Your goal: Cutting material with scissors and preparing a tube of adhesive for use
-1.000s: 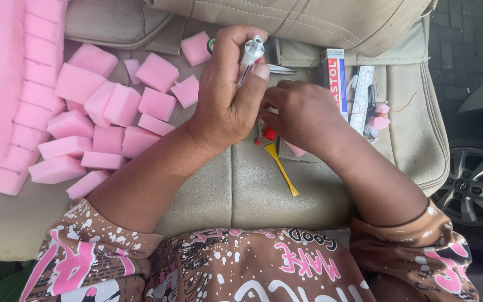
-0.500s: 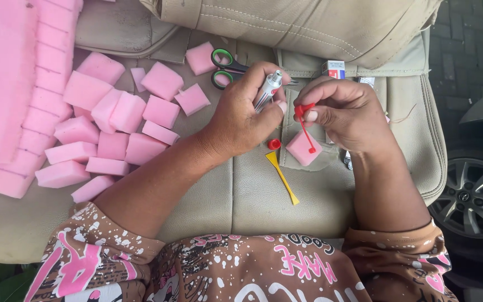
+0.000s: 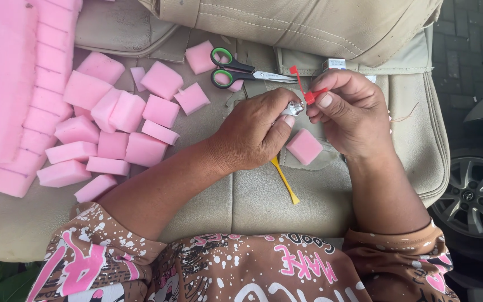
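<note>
Left hand (image 3: 252, 134) closed around small silver metal piece (image 3: 293, 108), right hand (image 3: 350, 114) pinching red plastic tip (image 3: 308, 92) right against it, above middle of beige car seat (image 3: 252, 196). Looks like fitting step, tip meeting metal end; next move likely needs steady alignment and light push. Pink foam square (image 3: 304, 146) and yellow stick (image 3: 285, 182) under hands, green-handled scissors (image 3: 236, 71) toward back edge, foam blocks (image 3: 113, 128) piled at left side.

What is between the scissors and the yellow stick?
In the head view, the left hand lies between the scissors and the yellow stick, holding a small silver tube.
</note>
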